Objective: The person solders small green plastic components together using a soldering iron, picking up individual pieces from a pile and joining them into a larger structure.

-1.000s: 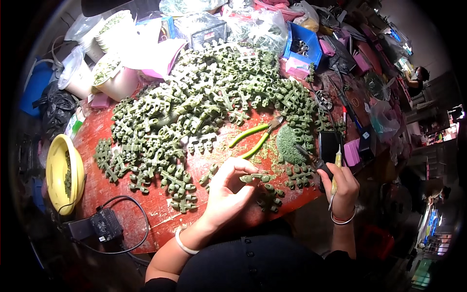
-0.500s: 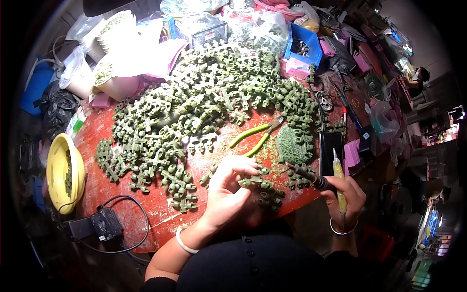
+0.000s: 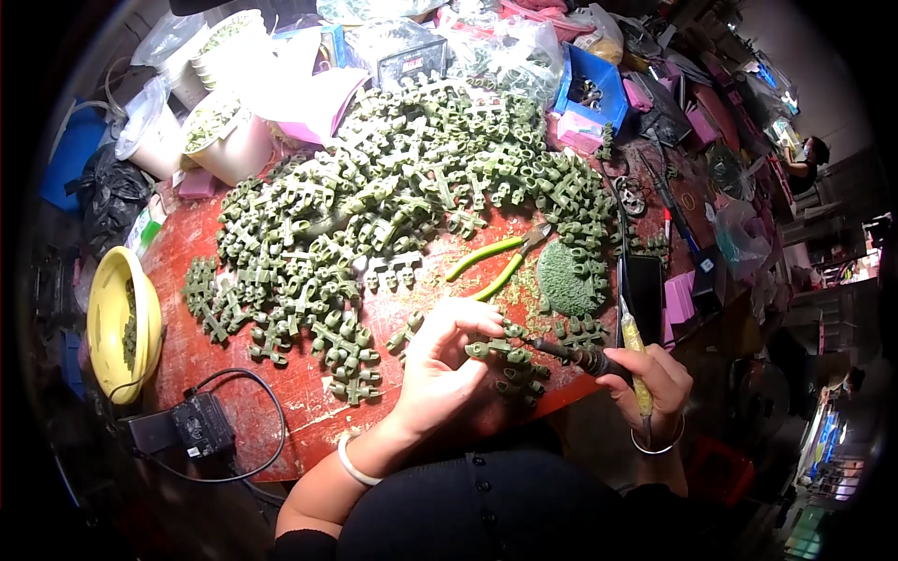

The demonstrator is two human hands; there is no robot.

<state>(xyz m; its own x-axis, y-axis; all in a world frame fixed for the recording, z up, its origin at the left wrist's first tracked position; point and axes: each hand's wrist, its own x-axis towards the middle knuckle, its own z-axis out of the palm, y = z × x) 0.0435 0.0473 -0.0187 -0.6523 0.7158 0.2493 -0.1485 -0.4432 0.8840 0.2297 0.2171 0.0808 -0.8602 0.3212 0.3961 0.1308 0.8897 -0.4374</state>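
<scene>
Containers first: what did they hold?

Yellow round plastic bowl (image 3: 110, 318), one: dark green bits lay inside it. Two white plastic buckets (image 3: 245, 150) at the far left showed pale green pieces near their rims. One blue rectangular plastic tray (image 3: 611, 86) held small parts, too small to identify.

And the piece in hand?

One olive-green, knobbed, branched piece (image 3: 493, 349) sat at the fingertips of the left hand (image 3: 447, 346). Thumb and forefinger pinched its left end; the remainder projected to the right, beyond the fingertips.

The other hand?

Fingers of the right hand (image 3: 659, 388) were curled round one slim black-gripped tool (image 3: 585, 358), its dark tip beside the piece; contact could not be determined. One slim yellow pen-shaped tool (image 3: 639, 360) crossed the same fingers.

Remaining count?

One pair of lime-handled metal pliers (image 3: 500, 262), one round green granular pad (image 3: 571, 279), one black flat rectangular device (image 3: 642, 280), all on the red worn tabletop (image 3: 309, 421). The heap of matching olive-green pieces (image 3: 393, 187) was too dense to count.
</scene>
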